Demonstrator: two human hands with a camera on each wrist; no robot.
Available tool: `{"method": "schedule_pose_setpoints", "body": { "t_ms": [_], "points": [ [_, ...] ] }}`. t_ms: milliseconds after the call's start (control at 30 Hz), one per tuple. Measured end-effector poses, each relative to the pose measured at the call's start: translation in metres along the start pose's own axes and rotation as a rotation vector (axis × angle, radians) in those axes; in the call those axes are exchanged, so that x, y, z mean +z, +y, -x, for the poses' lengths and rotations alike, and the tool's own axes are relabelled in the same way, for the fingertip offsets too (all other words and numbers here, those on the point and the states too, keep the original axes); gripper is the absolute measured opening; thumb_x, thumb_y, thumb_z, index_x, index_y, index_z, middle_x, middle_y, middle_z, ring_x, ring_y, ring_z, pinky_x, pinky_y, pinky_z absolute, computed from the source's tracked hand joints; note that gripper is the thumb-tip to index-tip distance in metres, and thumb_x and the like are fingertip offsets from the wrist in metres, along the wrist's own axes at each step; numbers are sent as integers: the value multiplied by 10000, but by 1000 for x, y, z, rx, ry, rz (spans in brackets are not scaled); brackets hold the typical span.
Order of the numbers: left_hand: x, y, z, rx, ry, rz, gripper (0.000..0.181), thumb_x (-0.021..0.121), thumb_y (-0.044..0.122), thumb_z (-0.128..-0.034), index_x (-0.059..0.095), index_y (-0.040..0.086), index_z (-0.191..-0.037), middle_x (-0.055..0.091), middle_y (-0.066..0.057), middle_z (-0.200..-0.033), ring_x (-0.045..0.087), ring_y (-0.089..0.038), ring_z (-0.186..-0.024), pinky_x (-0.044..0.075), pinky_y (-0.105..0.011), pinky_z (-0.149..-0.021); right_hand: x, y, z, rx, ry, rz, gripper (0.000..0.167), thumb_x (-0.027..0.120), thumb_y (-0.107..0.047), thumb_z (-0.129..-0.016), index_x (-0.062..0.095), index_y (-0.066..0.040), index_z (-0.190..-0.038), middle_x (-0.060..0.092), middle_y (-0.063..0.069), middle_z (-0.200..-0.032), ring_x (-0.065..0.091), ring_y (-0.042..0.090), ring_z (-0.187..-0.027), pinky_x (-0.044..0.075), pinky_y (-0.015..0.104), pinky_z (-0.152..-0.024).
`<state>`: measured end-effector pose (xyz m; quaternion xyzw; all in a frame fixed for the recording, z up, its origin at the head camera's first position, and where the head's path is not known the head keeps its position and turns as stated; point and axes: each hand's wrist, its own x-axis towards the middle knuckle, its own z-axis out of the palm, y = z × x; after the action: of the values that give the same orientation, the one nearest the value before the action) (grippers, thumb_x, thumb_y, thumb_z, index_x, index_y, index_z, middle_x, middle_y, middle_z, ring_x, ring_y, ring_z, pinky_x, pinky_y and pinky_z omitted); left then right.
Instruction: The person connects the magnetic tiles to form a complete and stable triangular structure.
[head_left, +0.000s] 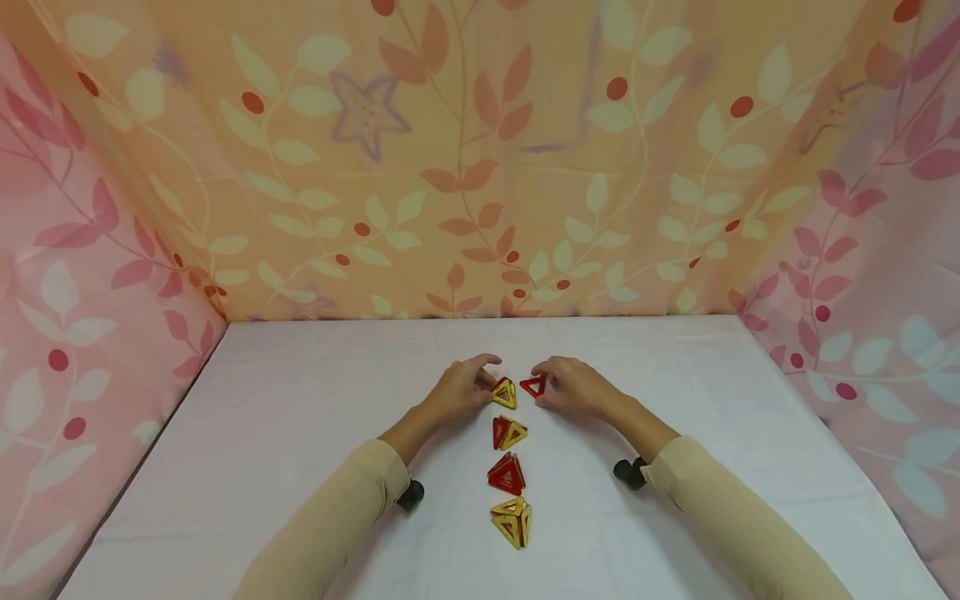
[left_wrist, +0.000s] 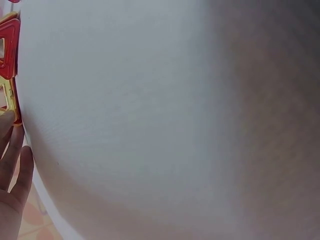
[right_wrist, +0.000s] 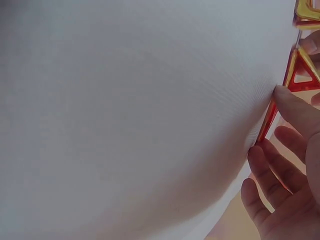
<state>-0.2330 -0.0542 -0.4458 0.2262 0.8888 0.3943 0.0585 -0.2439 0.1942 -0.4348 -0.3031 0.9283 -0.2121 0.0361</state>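
Observation:
My left hand (head_left: 463, 387) holds the left side of a small yellow and red pyramid of magnetic triangle tiles (head_left: 505, 393), the farthest in a row. In the left wrist view its thumb rests on the yellow tile (left_wrist: 11, 97); the rest of the grip is cut off. Just right of that pyramid, my right hand (head_left: 573, 383) pinches a red magnetic triangle tile (head_left: 533, 386). The right wrist view shows thumb and fingertips on the red tile's edge (right_wrist: 267, 120), against the white cloth. A small gap separates the tile and pyramid in the head view.
Nearer me, in line, stand a red and yellow pyramid (head_left: 509, 432), a red pyramid (head_left: 507, 473) and a yellow pyramid (head_left: 512, 522). White cloth (head_left: 300, 417) covers the table. Patterned curtains (head_left: 480, 208) hang behind and at both sides.

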Motion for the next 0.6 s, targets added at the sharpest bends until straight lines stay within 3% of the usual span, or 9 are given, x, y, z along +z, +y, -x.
{"method": "schedule_pose_setpoints", "body": {
  "t_ms": [233,600],
  "points": [
    [0,1,0,9,8,-1,528,728,-32,-864,548,35,-1355,728,-74,-1031,682,-188,-957,549,-344,-887,0,0,5,-29,-10,-20,439,835,-229,-812,681,-37,-1176,659,14,-971,552,148,-831,486,326,-741],
    [2,-2,-1,24,20,-2,508,724,-41,-862,558,22,-1338,735,-81,-1012,689,-189,-942,557,-344,-872,3,-4,2,-82,-18,-71,349,770,-89,-860,673,-1,-1184,691,51,-999,620,179,-894,529,355,-805]
  ]
}}
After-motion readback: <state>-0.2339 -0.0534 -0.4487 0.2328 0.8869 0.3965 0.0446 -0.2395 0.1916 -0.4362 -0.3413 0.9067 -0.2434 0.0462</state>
